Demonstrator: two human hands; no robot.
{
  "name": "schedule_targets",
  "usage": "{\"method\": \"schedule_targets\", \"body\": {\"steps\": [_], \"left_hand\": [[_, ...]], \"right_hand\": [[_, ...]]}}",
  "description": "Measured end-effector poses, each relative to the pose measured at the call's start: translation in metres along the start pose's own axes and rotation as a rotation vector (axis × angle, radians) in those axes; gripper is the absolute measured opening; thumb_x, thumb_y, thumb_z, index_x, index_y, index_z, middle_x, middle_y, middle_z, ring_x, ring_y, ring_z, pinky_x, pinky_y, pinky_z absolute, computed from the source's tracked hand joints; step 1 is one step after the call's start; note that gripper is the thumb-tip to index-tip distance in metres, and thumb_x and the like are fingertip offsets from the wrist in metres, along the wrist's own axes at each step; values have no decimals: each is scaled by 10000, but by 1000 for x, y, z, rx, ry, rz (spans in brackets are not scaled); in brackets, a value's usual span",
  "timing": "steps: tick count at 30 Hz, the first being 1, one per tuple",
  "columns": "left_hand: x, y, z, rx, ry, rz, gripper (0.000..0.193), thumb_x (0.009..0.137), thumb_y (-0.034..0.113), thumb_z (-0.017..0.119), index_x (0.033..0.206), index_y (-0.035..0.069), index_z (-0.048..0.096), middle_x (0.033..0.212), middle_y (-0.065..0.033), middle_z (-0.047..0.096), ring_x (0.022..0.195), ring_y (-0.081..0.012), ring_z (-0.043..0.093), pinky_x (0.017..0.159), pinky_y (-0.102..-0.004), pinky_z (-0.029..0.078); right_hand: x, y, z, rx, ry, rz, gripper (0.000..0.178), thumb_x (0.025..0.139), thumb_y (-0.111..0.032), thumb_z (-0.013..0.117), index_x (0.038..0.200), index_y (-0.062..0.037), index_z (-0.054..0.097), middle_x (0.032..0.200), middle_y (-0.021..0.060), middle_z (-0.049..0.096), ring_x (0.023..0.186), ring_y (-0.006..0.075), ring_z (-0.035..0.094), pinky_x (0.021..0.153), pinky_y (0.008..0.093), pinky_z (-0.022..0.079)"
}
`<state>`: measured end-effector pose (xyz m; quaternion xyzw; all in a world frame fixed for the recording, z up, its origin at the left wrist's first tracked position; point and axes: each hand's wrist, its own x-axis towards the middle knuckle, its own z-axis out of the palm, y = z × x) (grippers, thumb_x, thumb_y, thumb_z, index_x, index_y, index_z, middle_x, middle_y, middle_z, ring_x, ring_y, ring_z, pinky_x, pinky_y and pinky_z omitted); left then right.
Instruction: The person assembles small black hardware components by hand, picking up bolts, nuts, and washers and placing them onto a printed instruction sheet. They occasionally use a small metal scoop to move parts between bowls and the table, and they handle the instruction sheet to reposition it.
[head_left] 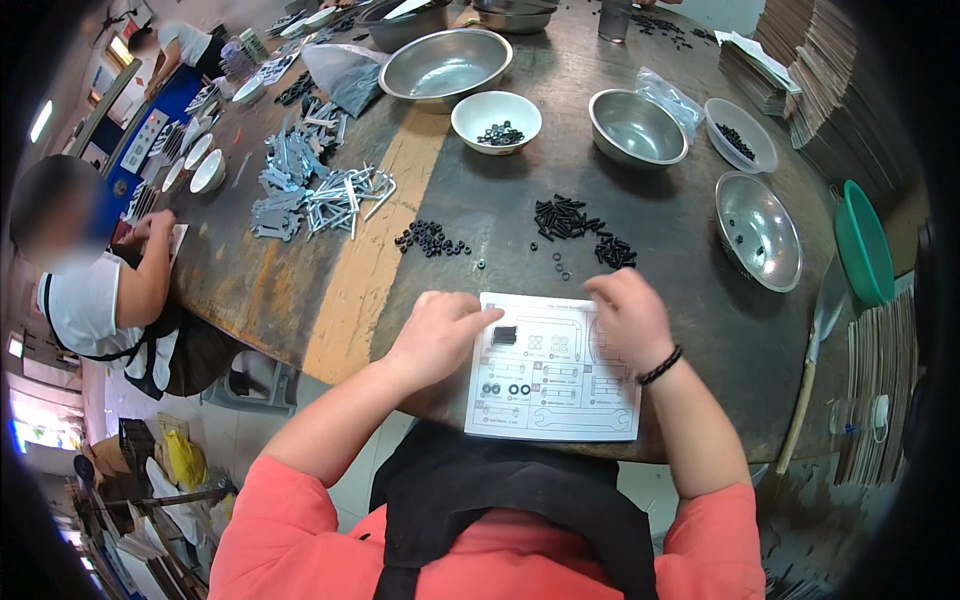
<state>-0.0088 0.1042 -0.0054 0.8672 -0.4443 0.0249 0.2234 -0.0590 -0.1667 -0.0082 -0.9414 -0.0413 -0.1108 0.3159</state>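
Note:
A white printed sheet (562, 420) with line drawings of hardware lies in front of me at the table's near edge. A cluster of short black screws (506, 336) rests on its upper left, with black rings (519, 389) lower down. My left hand (430, 338) is at the sheet's left edge, thumb stretched over it, and no held thing shows. Over the upper right corner is my right hand (630, 315), slightly blurred, its fingers drawn together; whatever is between them is hidden. Beyond the sheet are black screw piles (567, 217), black nuts (432, 239) and a few loose rings (560, 268).
Metal brackets (290, 170) and hex keys (350, 196) are heaped left. Steel bowls (638, 128), a white bowl (496, 122) of black parts and a tilted colander (758, 232) stand farther off. A long knife (812, 350) lies right. Another person (110, 300) works at left.

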Motion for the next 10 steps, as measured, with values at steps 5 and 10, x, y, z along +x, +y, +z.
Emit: {"method": "schedule_targets", "body": {"steps": [5,10], "left_hand": [[39,-4,10,-173,88,-23,317,760,64,616,1075,58,583,954,-126,584,918,-291,566,812,-382,439],[100,4,32,-304,-67,-70,385,788,59,626,1160,67,528,983,-129,579,917,-245,585,810,-359,473]], "right_hand": [[12,74,-26,-111,64,190,121,820,-122,574,898,-71,651,879,102,584,844,286,580,741,355,475],[25,88,-14,-140,-11,202,158,771,-140,652,919,-86,641,911,93,581,882,277,579,755,357,474]]}}
